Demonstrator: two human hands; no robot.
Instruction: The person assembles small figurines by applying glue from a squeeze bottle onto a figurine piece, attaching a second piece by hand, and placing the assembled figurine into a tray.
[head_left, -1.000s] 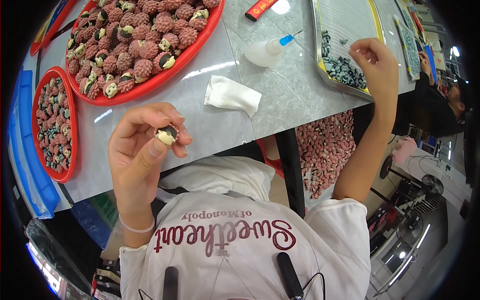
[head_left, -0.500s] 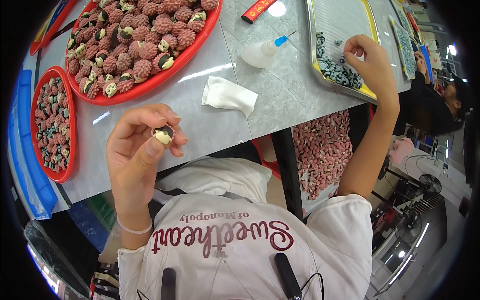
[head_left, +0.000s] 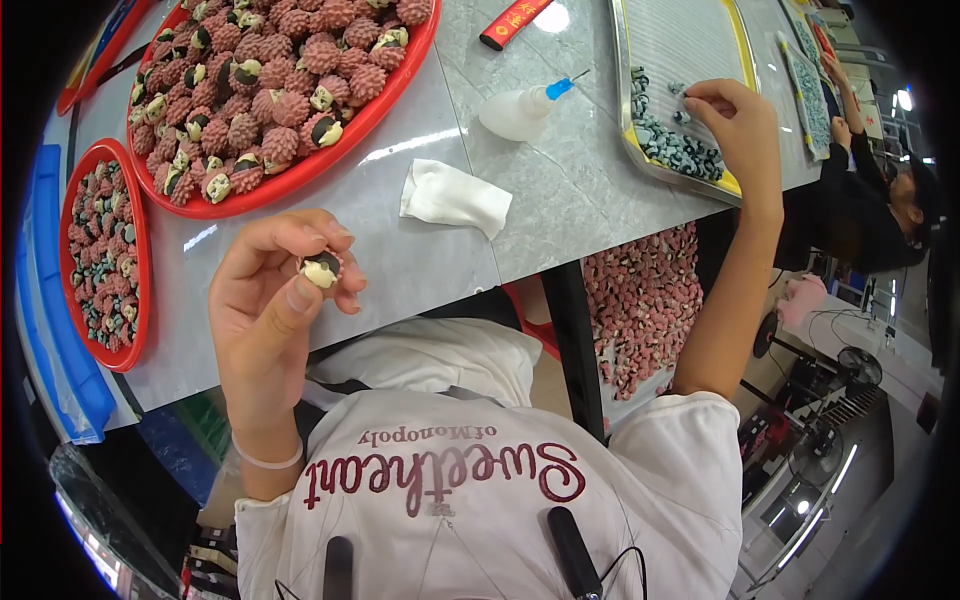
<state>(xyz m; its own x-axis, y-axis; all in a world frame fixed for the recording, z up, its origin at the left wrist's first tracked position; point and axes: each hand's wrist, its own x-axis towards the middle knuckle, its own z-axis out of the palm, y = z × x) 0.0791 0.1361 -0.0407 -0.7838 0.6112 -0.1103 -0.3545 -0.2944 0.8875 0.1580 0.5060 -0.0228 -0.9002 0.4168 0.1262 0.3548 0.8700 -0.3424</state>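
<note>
My left hand [head_left: 265,310] is closed around a small figurine [head_left: 321,270] with a cream front, a black part and a pink back, held between thumb and fingers above the table's near edge. On the right, my right hand [head_left: 748,130] reaches over a metal tray [head_left: 685,40]. Its thumb and index finger are pinched together; what is between them, if anything, is too small to make out. Small dark teal and grey pieces [head_left: 672,148] lie heaped in the tray's near end, with a couple of loose ones beside my fingertips.
A large red tray [head_left: 400,95] holds several spiky pink figurines; a smaller red tray [head_left: 147,250] holds smaller mixed pieces. A squeeze bottle [head_left: 515,115] with a blue needle tip and a folded white cloth [head_left: 455,198] lie mid-table. Pink pieces [head_left: 640,310] fill a container below. Another person [head_left: 870,210] sits right.
My right hand has lowered slightly toward the loose pieces, its thumb and index finger drawing together. The left hand still holds the figurine, almost unmoved.
</note>
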